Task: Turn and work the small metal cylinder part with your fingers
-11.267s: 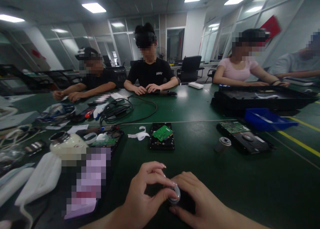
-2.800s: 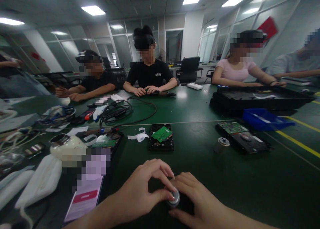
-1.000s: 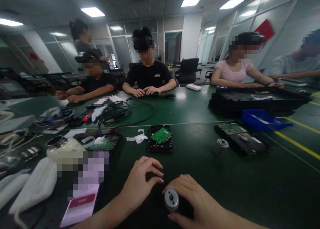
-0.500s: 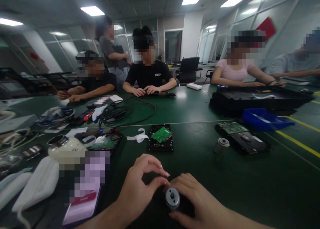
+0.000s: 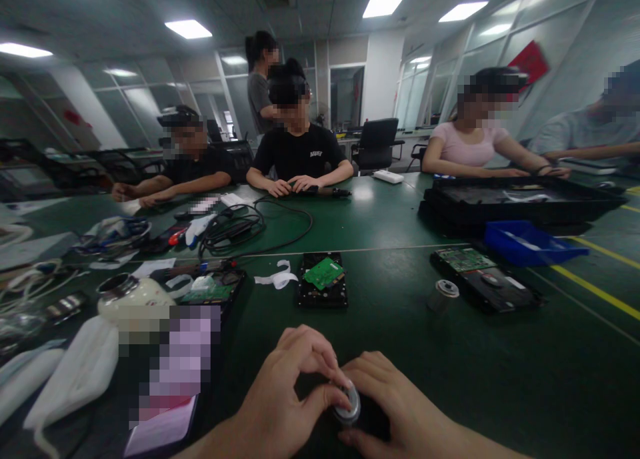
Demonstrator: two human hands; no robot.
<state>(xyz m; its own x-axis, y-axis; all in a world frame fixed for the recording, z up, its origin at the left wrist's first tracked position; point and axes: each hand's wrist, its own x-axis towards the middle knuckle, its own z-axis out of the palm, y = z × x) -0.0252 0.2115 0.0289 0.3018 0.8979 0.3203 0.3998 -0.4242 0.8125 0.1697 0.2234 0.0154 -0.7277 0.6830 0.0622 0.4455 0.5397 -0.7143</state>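
Observation:
A small round metal part (image 5: 351,405) with a silvery top is held low in the centre, near the table's front edge. My right hand (image 5: 400,405) curls round its right side, thumb below and fingers behind. From the left, my left hand (image 5: 295,385) has thumb and forefinger pinched together over its top, hiding part of that face. Whether something small sits between those fingertips cannot be made out. A similar metal cylinder (image 5: 444,297) stands upright on the green table (image 5: 390,339) to the right. Ahead lies a black hard drive (image 5: 323,299) with a green circuit board (image 5: 324,273) on it.
Another opened drive (image 5: 493,282), a blue tray (image 5: 530,242) and a large black tray (image 5: 515,202) are at the right. On the left are a cream jar (image 5: 133,302), a phone (image 5: 160,429), a white power bank (image 5: 75,372) and cables. People sit across the table.
My left hand has moved down and right, its fingertips now on top of the metal part. My right hand has hardly moved. A standing person behind has shifted to the right.

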